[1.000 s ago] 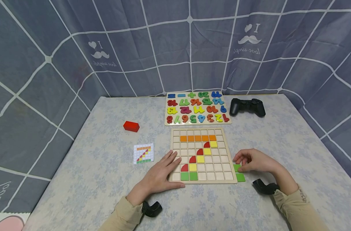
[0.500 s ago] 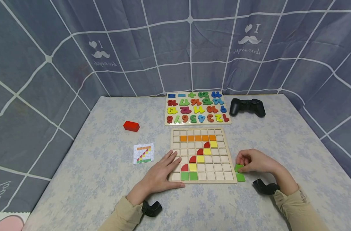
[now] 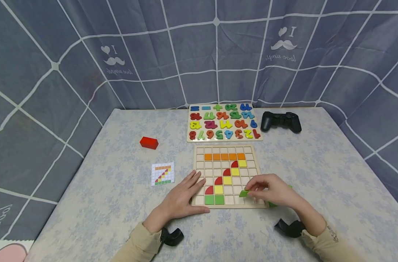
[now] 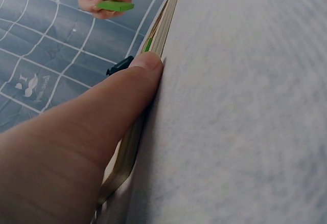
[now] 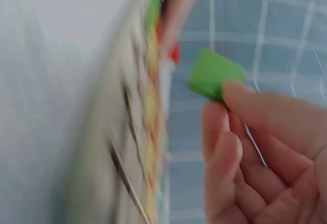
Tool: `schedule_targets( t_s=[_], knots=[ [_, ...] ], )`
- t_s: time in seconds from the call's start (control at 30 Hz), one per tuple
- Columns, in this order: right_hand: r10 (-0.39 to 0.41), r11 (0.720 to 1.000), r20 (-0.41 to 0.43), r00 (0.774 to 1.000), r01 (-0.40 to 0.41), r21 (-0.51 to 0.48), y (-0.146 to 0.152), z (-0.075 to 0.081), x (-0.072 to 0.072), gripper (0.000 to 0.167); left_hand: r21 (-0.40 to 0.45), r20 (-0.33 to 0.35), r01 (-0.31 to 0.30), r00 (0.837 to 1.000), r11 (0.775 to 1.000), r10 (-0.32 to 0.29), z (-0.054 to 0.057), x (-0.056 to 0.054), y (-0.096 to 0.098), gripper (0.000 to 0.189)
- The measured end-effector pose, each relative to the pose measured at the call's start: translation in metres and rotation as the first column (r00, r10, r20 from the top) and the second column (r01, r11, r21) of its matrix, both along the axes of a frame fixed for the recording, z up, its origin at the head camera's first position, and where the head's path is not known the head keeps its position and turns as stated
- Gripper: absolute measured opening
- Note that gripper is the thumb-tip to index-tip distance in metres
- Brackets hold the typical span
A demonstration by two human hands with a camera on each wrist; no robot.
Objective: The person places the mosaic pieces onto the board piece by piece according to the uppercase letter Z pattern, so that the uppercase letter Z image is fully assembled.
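My right hand (image 3: pixel 269 189) pinches a green square tile (image 3: pixel 243 193) between thumb and fingers, above the lower right cells of the wooden grid board (image 3: pixel 230 199). In the right wrist view this tile (image 5: pixel 214 73) stands tilted at the fingertips, apart from the blurred board. My left hand (image 3: pixel 182 196) lies with straight fingers over the board's left edge, its thumb along the front edge. Set in the board are an orange row, a diagonal of red quarter-circles with yellow squares, and two green squares (image 3: pixel 214 199). Another green tile (image 3: pixel 272 204) shows partly under the right hand.
Left of the board lies a pattern card (image 3: pixel 163 174), with a red block (image 3: pixel 148 143) behind it. A number puzzle board (image 3: pixel 224 123) and a black game controller (image 3: pixel 281 122) stand at the back. A gridded curtain (image 3: pixel 199 54) surrounds the table.
The right hand has picked up a green tile beside the board's right edge and carried it left over the board. The left hand has stayed in place.
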State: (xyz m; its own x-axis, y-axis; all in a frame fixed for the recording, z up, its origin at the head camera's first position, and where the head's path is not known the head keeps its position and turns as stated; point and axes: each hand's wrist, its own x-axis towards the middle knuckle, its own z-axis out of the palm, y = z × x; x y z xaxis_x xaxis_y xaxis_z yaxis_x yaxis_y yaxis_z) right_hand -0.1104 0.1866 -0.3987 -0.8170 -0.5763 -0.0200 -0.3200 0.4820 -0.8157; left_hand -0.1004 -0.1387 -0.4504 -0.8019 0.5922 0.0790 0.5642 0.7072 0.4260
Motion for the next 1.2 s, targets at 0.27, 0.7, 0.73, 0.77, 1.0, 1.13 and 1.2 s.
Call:
schedule_targets(
  t_s=[0.27,0.7,0.73,0.77,1.0,1.13,1.2],
  knots=[
    [-0.002,1.0,0.017,1.0,0.002,-0.03,-0.037,-0.024,0.005,0.008,-0.013,0.012,-0.009,1.0,1.0,0.01,0.002,0.0,0.0,0.093],
    [0.021,0.996,-0.124,0.992,-0.01,0.086,-0.037,-0.032,0.0,0.018,-0.009,0.009,-0.011,1.0,1.0,0.011,0.001,0.0,-0.001,0.092],
    [0.025,0.996,-0.114,0.993,-0.015,0.09,-0.033,-0.031,-0.001,0.021,-0.006,0.009,-0.009,1.0,1.0,0.009,0.001,0.0,-0.001,0.092],
    [0.032,0.995,-0.1,0.995,-0.023,0.094,-0.029,-0.029,-0.002,0.023,-0.002,0.009,-0.007,1.0,1.0,0.007,0.001,0.001,-0.001,0.092],
    [0.103,0.994,0.01,0.995,-0.103,0.034,0.002,-0.017,-0.01,0.024,-0.005,0.001,-0.001,1.0,1.0,0.001,0.0,0.001,-0.001,0.092],
    [0.121,0.992,0.091,0.988,-0.123,0.013,0.018,-0.011,-0.014,0.025,-0.004,-0.001,0.0,1.0,1.0,0.0,0.0,0.001,-0.001,0.092],
    [0.136,0.991,0.126,0.983,-0.137,0.0,0.025,-0.01,-0.016,0.027,-0.002,-0.001,0.0,1.0,1.0,0.0,0.0,0.001,-0.001,0.092]
  ],
)
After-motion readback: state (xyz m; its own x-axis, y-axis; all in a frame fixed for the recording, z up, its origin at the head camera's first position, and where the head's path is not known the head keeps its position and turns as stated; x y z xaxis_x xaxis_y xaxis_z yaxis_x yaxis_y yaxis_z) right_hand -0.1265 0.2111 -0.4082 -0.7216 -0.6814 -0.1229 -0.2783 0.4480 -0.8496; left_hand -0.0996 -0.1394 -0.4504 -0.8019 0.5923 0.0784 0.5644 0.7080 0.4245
